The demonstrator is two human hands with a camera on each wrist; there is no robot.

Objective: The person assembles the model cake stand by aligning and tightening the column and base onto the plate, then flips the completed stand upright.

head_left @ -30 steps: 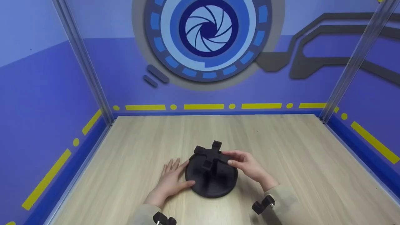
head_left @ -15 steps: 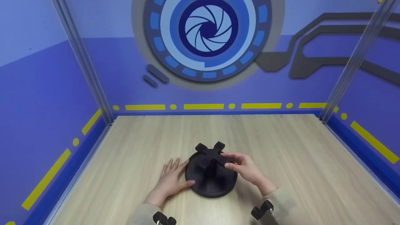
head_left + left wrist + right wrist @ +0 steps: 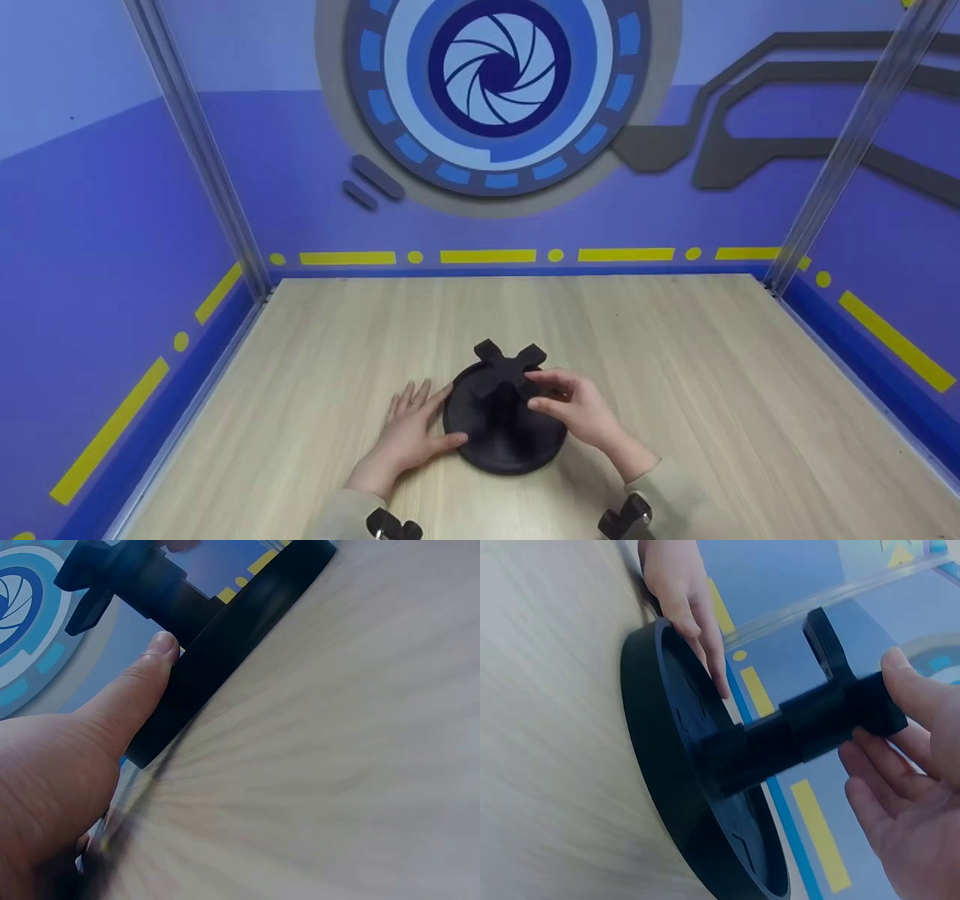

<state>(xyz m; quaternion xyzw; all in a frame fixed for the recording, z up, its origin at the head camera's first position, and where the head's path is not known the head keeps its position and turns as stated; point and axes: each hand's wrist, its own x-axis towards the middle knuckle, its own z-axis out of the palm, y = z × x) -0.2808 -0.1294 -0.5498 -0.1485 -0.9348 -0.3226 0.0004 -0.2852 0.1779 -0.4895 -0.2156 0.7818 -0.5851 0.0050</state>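
Note:
A black round base (image 3: 517, 456) with a raised rim lies flat on the wooden table. From its middle rises a black post (image 3: 761, 742) topped by a cross-shaped knob (image 3: 510, 369) with stubby arms. My right hand (image 3: 586, 414) pinches one arm of the knob between thumb and fingers. At the base's left side, my left hand (image 3: 409, 442) rests with straight, spread fingers; its thumb (image 3: 150, 664) presses on the rim. The post's foot is hidden from above by the knob.
The wooden tabletop (image 3: 360, 322) spreads around the base. Blue printed walls (image 3: 225, 172) with yellow dashes and metal corner posts (image 3: 202, 142) enclose it on the left, back and right. Both wrists wear small black mounts (image 3: 626, 516).
The cross-shaped knob has turned clockwise as seen from above. My right hand has moved slightly left and towards me with it. My left hand and the base have stayed put.

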